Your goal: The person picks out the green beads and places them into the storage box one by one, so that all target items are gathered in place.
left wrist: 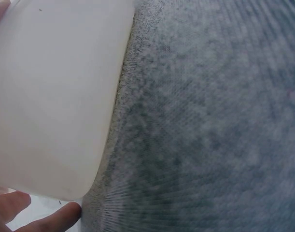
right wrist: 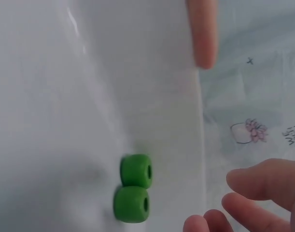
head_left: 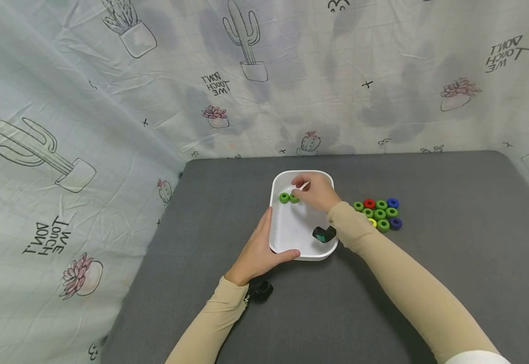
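Note:
A white tray [head_left: 301,227] stands on the grey table, with two green beads [head_left: 284,197] side by side near its far left part. My left hand [head_left: 257,250] holds the tray's near left corner, fingers along the left side and thumb over the front rim. Over the far end of the tray is my right hand [head_left: 318,192], its thumb and fingers apart around the beads. In the right wrist view the two green beads [right wrist: 136,171] lie against the tray wall, and the right fingers [right wrist: 263,181] hold nothing. The left wrist view shows the tray's outer wall [left wrist: 55,101].
Right of the tray lies a group of green, red, blue and yellow beads [head_left: 380,215], partly hidden by the right sleeve. The grey table [head_left: 464,242] reaches back to a white curtain [head_left: 291,101] printed with cacti.

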The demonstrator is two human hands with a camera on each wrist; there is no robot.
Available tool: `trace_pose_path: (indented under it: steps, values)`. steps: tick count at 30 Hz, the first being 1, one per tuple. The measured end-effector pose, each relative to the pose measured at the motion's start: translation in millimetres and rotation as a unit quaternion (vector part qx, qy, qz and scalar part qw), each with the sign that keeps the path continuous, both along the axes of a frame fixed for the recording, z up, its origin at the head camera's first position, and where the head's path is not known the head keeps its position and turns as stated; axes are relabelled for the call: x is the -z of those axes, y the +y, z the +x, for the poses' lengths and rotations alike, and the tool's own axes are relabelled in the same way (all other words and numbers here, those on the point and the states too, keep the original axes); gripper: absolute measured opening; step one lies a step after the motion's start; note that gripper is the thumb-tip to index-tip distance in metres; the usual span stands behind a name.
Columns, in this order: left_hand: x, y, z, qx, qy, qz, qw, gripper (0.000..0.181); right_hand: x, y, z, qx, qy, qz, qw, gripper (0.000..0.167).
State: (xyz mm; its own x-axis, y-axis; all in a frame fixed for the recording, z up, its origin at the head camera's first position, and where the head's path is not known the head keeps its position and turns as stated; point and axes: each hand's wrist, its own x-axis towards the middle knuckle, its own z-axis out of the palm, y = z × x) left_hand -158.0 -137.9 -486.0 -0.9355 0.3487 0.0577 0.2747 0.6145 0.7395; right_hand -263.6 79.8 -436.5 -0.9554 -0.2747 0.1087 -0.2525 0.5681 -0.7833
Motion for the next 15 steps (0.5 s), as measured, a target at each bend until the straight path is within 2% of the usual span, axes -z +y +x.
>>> trace_pose_path:
  steps: [7, 15]
  values:
    - [-1.0, 1.3, 0.7, -0.004, -0.001, 0.0, 1.0, 0.13, -9.0, 13, 15.8, 0.009, 0.012, -0.025, 0.9996, 0.03]
    - [0.3, 2.1, 0.3, -0.001, 0.013, 0.021, 0.9997, 0.128, -19.1, 29, 39.6, 0.01, 0.025, -0.041, 0.9988, 0.027]
